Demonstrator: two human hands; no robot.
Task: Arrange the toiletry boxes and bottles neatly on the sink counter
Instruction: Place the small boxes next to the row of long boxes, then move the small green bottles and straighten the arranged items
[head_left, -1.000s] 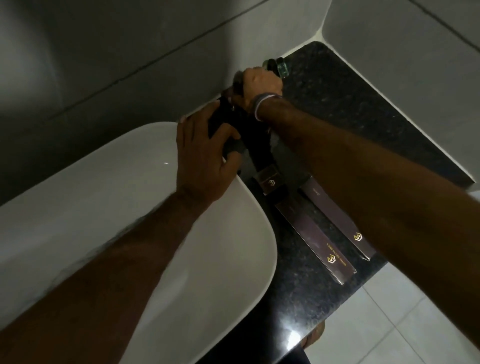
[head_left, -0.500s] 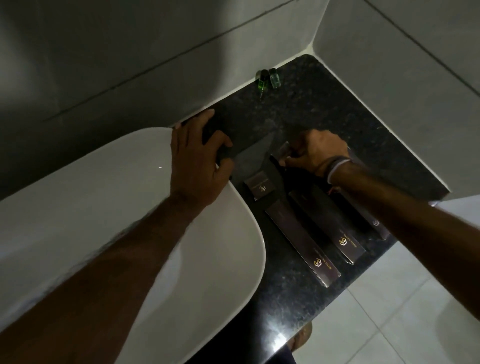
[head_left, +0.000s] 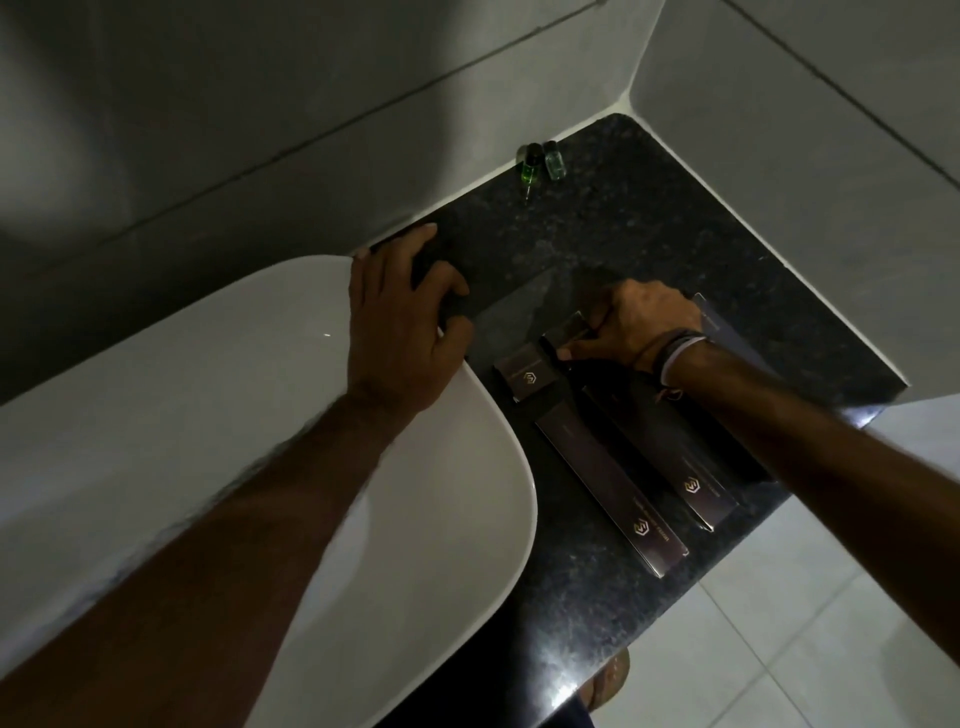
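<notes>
Two small bottles, one green and one clear, lie side by side by the back wall. Near the counter's front edge, dark brown long boxes lie parallel: the left long box and the middle long box. A small box sits at their far end. Another box pokes out from under my right wrist. My right hand pinches the far end of the middle long box. My left hand rests with fingers apart on the sink rim and counter, gripping nothing visible.
The white sink basin fills the left side. The black granite counter ends at grey tiled walls behind and to the right. Light floor tiles lie beyond its front edge, with a sandalled foot below.
My right hand came forward from the bottles at the back wall with a long box and set it between the other boxes. The left hand stayed at the sink rim.
</notes>
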